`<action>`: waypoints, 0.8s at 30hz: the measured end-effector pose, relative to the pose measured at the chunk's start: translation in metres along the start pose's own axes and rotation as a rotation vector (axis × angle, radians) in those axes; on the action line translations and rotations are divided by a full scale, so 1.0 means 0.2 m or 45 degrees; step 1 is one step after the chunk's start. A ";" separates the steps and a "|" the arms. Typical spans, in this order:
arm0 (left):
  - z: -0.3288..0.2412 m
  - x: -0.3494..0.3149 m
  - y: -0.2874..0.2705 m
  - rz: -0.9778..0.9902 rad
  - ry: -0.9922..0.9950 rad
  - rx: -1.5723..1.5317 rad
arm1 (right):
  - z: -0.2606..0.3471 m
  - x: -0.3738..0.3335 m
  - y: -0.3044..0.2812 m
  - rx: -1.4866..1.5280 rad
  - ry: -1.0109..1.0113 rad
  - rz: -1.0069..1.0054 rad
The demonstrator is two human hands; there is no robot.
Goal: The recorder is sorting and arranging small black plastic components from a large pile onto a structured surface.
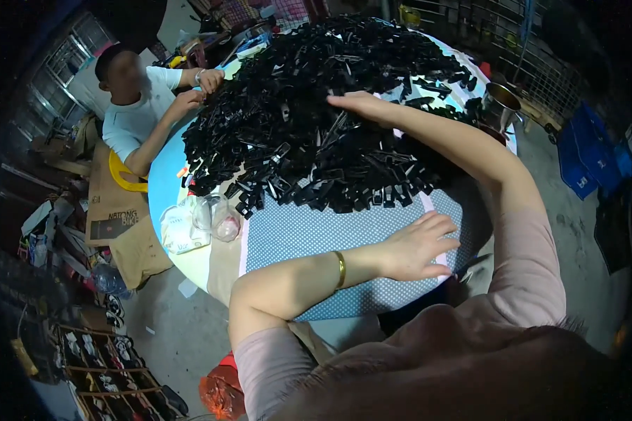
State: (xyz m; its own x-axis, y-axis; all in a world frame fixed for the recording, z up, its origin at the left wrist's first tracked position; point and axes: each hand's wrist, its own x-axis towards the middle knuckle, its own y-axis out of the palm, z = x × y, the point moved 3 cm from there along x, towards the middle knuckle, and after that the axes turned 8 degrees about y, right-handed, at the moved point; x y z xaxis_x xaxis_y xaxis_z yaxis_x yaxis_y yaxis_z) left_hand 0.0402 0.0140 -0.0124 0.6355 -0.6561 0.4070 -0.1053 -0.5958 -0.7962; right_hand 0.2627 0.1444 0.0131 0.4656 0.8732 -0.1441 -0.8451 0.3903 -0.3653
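Note:
A large heap of small black pieces (309,133), many with shiny glints and shaped like clips, covers the far part of a round table. My right hand (361,107) reaches over the heap's right middle, its fingers mostly hidden against the dark pieces. On the blue dotted table cover (302,228), in front of the heap, my left hand (421,249) lies palm down with fingers spread, holding nothing. A gold bracelet (340,270) circles that wrist.
At the left, a person in a white shirt (126,105) has both hands by the heap's edge. Clear plastic cups (221,221) and a white packet (184,230) stand at the table's near left. A metal pot (502,102) is at the right edge, with a blue bin (586,154) beyond.

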 end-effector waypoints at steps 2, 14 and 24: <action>0.01 0.01 -0.01 -0.018 0.044 0.057 | 0.02 -0.06 0.03 -0.015 -0.110 0.008; 0.14 -0.08 -0.22 -0.347 -0.558 1.175 | -0.11 -0.97 -0.23 -1.044 -0.308 -0.564; 0.20 -0.11 -0.38 -0.303 -0.879 0.839 | -0.30 -0.84 0.02 -1.140 -0.503 -0.659</action>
State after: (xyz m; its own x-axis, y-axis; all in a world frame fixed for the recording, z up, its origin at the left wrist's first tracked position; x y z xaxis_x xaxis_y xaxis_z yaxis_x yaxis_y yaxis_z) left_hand 0.0641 0.0911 0.0211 0.9142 -0.0129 0.4050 0.3978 -0.1624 -0.9030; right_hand 0.1968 -0.0192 -0.0194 0.4566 0.7595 0.4633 -0.0030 0.5220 -0.8529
